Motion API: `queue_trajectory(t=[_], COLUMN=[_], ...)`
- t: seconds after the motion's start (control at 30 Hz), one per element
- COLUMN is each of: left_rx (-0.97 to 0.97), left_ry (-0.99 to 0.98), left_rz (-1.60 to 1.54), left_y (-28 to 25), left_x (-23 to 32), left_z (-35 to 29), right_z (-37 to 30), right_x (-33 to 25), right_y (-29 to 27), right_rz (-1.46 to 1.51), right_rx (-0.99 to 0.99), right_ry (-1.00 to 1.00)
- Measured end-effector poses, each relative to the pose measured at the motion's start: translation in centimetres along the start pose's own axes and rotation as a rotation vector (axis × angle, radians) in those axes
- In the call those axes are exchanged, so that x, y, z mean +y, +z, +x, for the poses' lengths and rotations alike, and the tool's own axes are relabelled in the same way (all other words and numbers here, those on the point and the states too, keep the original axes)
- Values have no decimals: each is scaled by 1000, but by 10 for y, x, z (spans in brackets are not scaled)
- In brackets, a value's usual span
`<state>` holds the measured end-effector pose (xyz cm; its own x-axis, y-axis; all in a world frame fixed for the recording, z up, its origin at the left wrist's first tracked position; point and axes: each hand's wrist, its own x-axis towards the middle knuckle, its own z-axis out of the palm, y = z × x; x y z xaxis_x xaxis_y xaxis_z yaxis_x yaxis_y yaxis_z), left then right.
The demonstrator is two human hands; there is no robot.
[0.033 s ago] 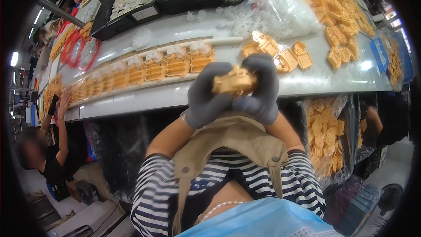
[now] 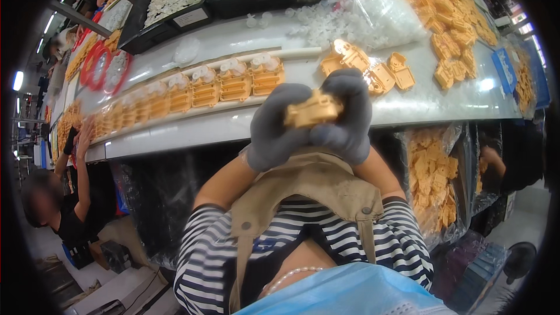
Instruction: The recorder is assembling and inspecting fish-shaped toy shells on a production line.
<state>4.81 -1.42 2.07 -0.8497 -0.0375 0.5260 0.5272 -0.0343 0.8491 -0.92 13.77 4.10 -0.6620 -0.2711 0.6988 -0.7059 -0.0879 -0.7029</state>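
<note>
Both my hands wear grey gloves and meet in front of my chest, by the table's near edge. Between them is a yellow-orange plastic casing [image 2: 315,110], slightly blurred. My left hand [image 2: 277,119] wraps round its left end, and my right hand [image 2: 348,114] grips its right end, with fingers over the top and thumb below. The gloves hide the casing's ends and underside. Just beyond my right hand lie several loose yellow casings [image 2: 382,77]. Left of my hands runs a row of like casings [image 2: 205,90] along a rail, with clear plastic pieces on their upper ends.
A clear bag of translucent pieces [image 2: 373,20] lies behind my hands. Black trays [image 2: 175,20] of small white parts stand at the back left. Yellow casings pile up [image 2: 452,35] at the right. A co-worker's hand [image 2: 86,135] reaches the row's left end. A bag of casings [image 2: 431,181] sits below the table.
The casing has turned slightly in my hands, its right end now a little higher. Both hands stay at nearly the same place.
</note>
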Motion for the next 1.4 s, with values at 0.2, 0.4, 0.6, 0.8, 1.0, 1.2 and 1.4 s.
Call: queue_trajectory(t=[0.2,0.4,0.6,0.8,1.0,1.2,1.4], left_rx=[-209,-117,-115,-41,-61,266,202], left_ry=[241,253,258,316,356,-41,-196], left_rz=[142,385,519,629,665,-222,-681], left_y=[2,5,12,18,14,7,6], left_x=[8,15,10,18,6,-17,-11], left_z=[6,9,18,14,21,16,16], right_z=[9,16,23,22,26,27,-12], right_x=[-28,-24,-14,-6,8,26,19], right_y=[-6,-1,-4,5,4,-27,-7], right_rz=[-170,-303,-72,207,186,612,424], right_rx=[-58,-138,1,96,103,294,-22], right_ry=[-42,-120,27,160,242,79,456])
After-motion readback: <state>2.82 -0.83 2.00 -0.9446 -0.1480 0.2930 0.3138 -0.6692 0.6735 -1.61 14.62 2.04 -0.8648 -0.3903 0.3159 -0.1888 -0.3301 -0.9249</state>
